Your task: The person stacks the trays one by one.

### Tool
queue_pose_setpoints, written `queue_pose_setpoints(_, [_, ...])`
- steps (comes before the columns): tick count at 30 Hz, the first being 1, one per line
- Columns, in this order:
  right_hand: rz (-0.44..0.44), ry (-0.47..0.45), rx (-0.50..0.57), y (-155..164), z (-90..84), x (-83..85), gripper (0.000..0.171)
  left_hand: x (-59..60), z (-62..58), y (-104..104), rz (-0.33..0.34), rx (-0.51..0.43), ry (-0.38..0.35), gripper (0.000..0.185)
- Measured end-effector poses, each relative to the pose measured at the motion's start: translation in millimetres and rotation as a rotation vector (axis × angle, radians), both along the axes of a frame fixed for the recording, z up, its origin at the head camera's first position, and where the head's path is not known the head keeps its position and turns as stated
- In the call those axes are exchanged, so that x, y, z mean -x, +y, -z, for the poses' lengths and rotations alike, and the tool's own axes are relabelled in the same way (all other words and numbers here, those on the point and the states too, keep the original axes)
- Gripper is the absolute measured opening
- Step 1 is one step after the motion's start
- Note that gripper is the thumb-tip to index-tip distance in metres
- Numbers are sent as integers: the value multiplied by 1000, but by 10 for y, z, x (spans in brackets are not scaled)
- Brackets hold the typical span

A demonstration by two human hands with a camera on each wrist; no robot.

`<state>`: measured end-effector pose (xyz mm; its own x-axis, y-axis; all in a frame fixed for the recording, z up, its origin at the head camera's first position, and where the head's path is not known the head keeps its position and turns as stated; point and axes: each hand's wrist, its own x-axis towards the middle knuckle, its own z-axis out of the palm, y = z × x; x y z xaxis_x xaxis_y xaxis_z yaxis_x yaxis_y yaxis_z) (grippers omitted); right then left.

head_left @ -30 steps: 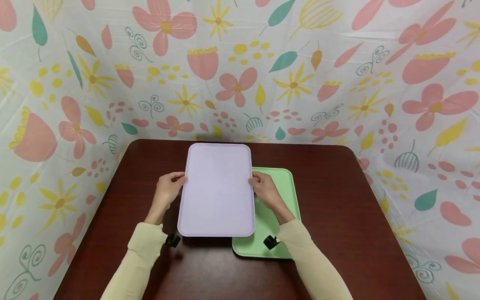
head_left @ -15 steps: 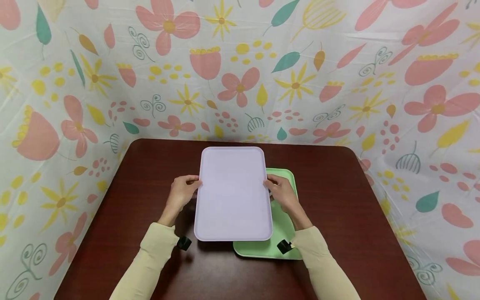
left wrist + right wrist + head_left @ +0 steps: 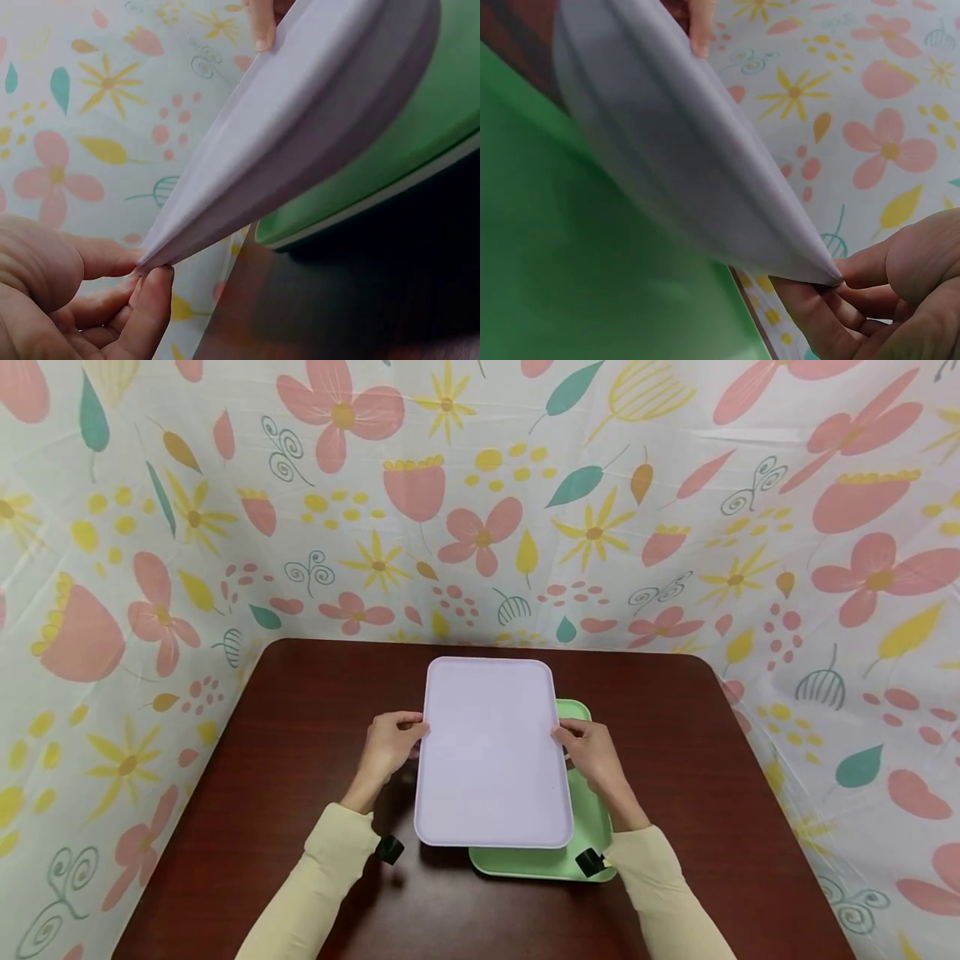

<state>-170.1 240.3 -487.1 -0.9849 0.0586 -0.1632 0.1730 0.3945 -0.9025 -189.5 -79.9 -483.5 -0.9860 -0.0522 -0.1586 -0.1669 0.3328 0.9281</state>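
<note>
Above the dark wooden surface (image 3: 300, 727) I hold a lilac tray (image 3: 491, 752), my left hand (image 3: 386, 747) and right hand (image 3: 596, 756) pinching its long edges between curled fingers (image 3: 146, 304) and thumbs, over a green tray (image 3: 592, 827) lying beneath.

No readable text, labels or numbers anywhere.

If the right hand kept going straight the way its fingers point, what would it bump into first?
The right hand grips the right edge of the lilac tray, its fingers pointing left across it. Going straight on, it would probably meet the left hand on the opposite edge first, though depth is hard to judge.
</note>
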Motion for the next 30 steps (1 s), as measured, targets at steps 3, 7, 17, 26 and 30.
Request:
queue_pose_setpoints(3, [15, 0, -19, 74, -17, -39, 38, -4, 8, 85, 12, -2, 8, 28])
queue_pose_setpoints(7, [40, -9, -54, 163, -12, -76, 39, -9, 26, 188, 24, -7, 9, 28])
queue_pose_setpoints(17, [132, -10, -156, 288, 16, -156, 36, -30, 76, 388, 26, -41, -5, 27])
queue_pose_setpoints(26, [152, -5, -252, 401, 75, -215, 37, -48, 112, 534, 41, -24, 9, 26])
queue_pose_setpoints(30, [155, -10, -270, 455, 108, -227, 37, -56, 123, 591, 49, -16, 19, 25])
